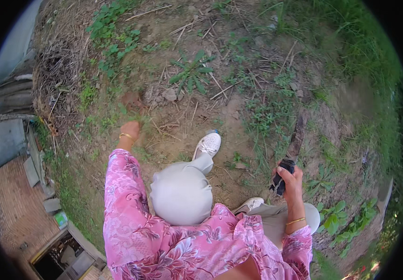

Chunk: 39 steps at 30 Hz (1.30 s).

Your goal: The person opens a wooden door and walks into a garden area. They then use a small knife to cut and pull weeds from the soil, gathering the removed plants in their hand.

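Observation:
My right hand (292, 180) is closed around the black-wrapped handle of a knife-like hand tool (298, 134). Its long, dirty blade points away from me, over low weeds (262, 119) and bare soil. On the other side, my left hand (131, 129) is curled low over the ground, slightly blurred. Thin green weeds (144, 120) show right beside its fingers; whether they are gripped is not clear. Just beyond that hand is a blurred reddish-brown patch (133, 101). A leafy rosette weed (193, 71) grows farther out, between the two hands.
My white shoe (209, 144) is on the soil in the middle. Dry stalks (222, 89) litter the ground. A heap of dry twigs (59, 75) lies at left, above a brick-paved area (11, 199). Tall grass (365, 52) borders the right; broad-leaved plants (334, 218) grow near my right knee.

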Tool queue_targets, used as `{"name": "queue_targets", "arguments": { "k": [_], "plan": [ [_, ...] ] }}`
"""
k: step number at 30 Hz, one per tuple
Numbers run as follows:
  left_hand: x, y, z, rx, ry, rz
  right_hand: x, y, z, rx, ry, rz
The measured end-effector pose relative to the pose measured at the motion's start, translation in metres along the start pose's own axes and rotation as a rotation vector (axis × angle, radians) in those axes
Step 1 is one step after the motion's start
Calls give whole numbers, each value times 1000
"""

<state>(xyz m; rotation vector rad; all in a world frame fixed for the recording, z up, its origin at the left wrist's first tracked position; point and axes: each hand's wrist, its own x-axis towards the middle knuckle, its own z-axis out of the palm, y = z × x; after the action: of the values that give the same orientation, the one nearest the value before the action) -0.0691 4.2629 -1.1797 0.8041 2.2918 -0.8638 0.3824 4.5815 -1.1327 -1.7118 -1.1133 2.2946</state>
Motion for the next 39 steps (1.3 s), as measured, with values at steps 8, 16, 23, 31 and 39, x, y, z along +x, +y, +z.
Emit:
{"name": "queue_targets", "arguments": {
  "k": [8,16,23,31,39],
  "plan": [
    [77,73,-127,342,-219,577,-20,-28,-21,309,43,-119],
    [84,343,-186,-87,63,1383,-70,-44,-42,631,93,-197],
    [86,449,-103,-589,507,876,-102,-38,-55,752,176,-250],
    [67,458,-116,-109,469,545,-115,-24,-60,789,191,-237],
    [79,444,-107,14,428,576,-117,-28,-69,800,184,-223]
  ]
}}
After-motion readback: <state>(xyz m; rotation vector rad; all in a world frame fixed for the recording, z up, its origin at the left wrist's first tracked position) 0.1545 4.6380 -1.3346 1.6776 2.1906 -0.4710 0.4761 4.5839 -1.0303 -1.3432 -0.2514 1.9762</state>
